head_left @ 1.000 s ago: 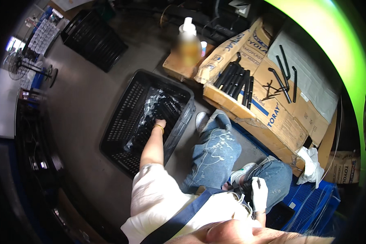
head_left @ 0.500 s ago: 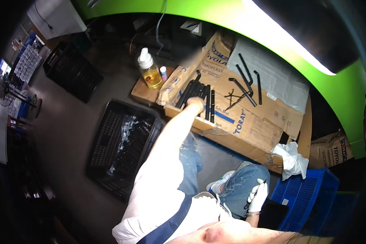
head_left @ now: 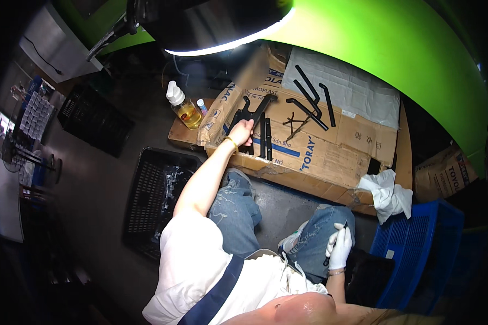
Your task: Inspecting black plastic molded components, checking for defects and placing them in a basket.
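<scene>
My bare left hand (head_left: 242, 133), with a yellow band at the wrist, is closed around a black bent bar (head_left: 264, 106) at the left side of a cardboard-covered surface. Beside it lie several straight black bars (head_left: 265, 139), partly hidden by the hand. On my right, my white-gloved right hand (head_left: 339, 249) is over my knee. Its fingers are wrapped round a slim black tool (head_left: 346, 223) whose kind I cannot make out; the ends stick out above and below the fist. More bent black bars (head_left: 328, 105) lie farther right on the cardboard, near thin dark branching pieces (head_left: 293, 122).
A pump bottle (head_left: 188, 112) of yellow liquid and a small white-and-blue container (head_left: 201, 105) stand at the left. A black crate (head_left: 137, 189) is on the floor. White cloth (head_left: 387, 196) hangs over the cardboard's right corner above a blue crate (head_left: 412, 246). A lamp (head_left: 228, 46) hangs overhead.
My left hand has lifted a bent black bar from the pile. My right hand stays over the knee with its tool. The view has shifted, bringing the lamp farther left.
</scene>
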Tool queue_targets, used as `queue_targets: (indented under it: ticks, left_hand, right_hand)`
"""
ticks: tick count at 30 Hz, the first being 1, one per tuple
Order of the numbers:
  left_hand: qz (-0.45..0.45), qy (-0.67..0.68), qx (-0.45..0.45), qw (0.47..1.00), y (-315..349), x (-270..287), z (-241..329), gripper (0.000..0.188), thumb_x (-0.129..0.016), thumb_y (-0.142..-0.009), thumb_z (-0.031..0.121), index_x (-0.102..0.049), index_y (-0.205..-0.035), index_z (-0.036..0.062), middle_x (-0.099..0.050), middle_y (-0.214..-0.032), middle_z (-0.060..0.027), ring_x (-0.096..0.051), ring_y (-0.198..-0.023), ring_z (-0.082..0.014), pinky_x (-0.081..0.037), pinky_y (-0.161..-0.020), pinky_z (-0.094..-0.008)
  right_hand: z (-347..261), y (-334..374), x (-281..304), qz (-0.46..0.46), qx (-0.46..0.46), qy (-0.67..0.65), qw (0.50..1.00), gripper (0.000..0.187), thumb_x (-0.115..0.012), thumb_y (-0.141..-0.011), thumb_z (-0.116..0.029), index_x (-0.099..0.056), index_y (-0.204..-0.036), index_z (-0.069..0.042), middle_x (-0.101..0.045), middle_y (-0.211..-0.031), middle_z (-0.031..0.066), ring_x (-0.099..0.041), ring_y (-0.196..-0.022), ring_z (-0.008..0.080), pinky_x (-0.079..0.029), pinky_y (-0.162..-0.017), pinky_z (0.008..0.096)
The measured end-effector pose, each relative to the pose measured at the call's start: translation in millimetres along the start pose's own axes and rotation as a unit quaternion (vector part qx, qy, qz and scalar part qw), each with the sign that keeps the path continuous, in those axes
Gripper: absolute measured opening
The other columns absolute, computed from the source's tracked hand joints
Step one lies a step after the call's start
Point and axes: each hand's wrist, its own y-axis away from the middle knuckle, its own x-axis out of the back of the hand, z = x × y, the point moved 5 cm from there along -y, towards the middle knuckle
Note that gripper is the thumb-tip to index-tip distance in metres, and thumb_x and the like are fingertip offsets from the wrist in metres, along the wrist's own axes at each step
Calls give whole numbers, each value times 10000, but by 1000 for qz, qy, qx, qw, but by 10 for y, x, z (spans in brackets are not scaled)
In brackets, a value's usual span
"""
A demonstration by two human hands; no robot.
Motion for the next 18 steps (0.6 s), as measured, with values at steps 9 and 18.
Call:
queue_targets:
  ticks: [9, 18]
  left_hand:
    - [-143, 403, -99, 898, 2085, -677, 729, 387, -447, -1044, 365, -536, -1284, 74, -534, -813, 25, -418, -516, -26, -354, -449, -178]
    - [-113, 401, -75, 906, 3007, -1084, 542, 320, -472, -1047, 296, -473, -1293, 91, -529, -835, -1, -433, -552, -53, -354, -452, -184]
  right_hand:
    - [-41, 126, -222, -51, -11, 75, 996, 335, -404, -1074, -292, -620, -1139, -44, -432, -607, -59, -338, -459, 15, -266, -407, 190]
    - [-877, 758, -1132, -237, 245, 203, 918, 189, -507, -976, -105, -655, -1052, -15, -650, -840, 90, -631, -706, 189, -482, -640, 298]
